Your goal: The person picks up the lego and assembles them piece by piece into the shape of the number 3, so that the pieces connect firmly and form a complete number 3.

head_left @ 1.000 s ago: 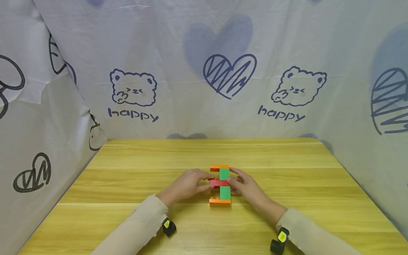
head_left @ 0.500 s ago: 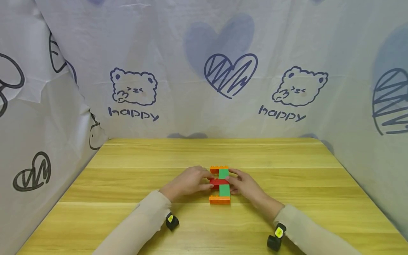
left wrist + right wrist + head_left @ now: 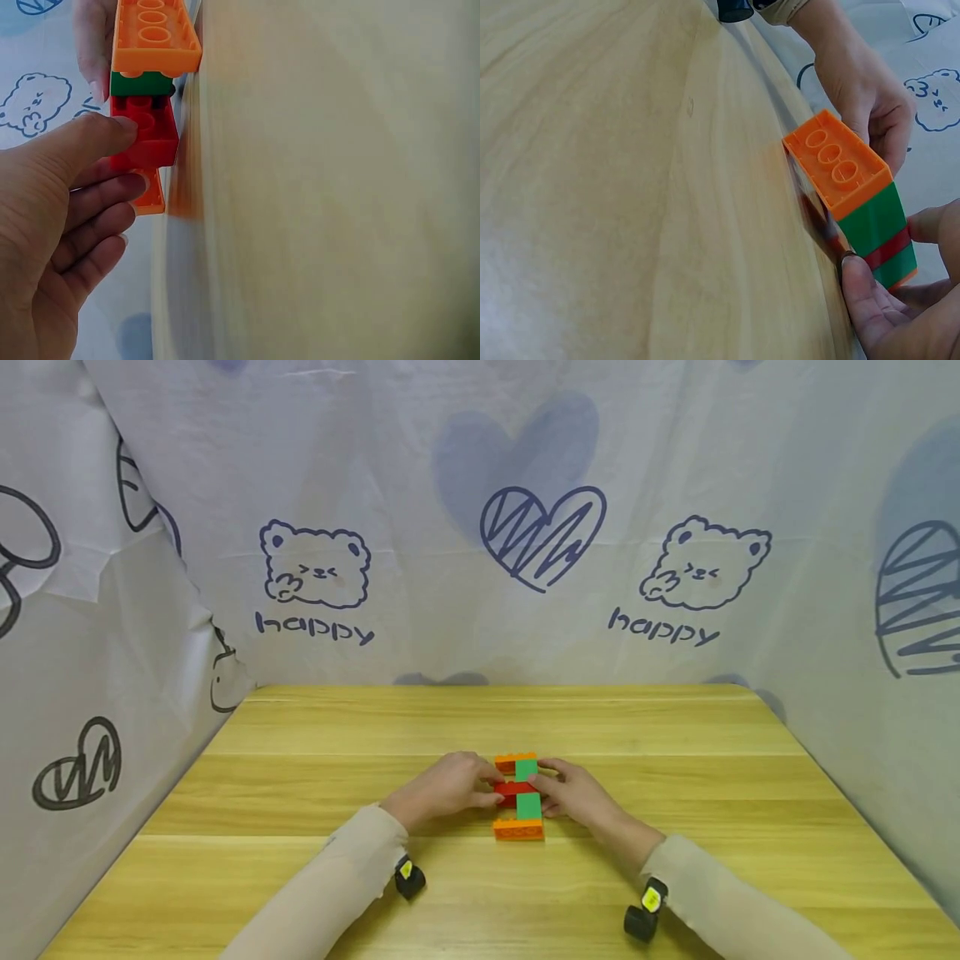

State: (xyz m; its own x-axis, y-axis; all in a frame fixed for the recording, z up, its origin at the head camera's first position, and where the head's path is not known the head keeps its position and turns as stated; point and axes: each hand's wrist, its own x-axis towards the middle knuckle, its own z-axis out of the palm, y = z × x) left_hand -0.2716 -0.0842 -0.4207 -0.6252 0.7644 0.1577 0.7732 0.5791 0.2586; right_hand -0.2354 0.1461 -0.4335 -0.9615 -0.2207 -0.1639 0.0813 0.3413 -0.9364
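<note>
Both hands hold an assembly of toy building bricks above the middle of the table. A red brick (image 3: 512, 791) crosses its centre, green bricks (image 3: 528, 807) lie on either side of that, and an orange brick caps each end, the near one (image 3: 517, 831) and the far one (image 3: 516, 759). My left hand (image 3: 56, 195) pinches the studded end of the red brick between thumb and fingers. From the other side my right hand (image 3: 581, 795) grips the assembly by its red and green part. Hollow undersides show on the near orange brick (image 3: 840, 161) in the right wrist view.
The wooden table (image 3: 315, 718) stretches out on all sides of the hands. Behind it hangs a pale cloth (image 3: 420, 568) printed with hearts and bears. A black wrist camera (image 3: 409, 878) is strapped to the left sleeve, another (image 3: 643, 914) to the right.
The assembly has tilted slightly, and more of the near orange brick's front shows. Both wrists have shifted a little inward and away from me; both hands keep their hold.
</note>
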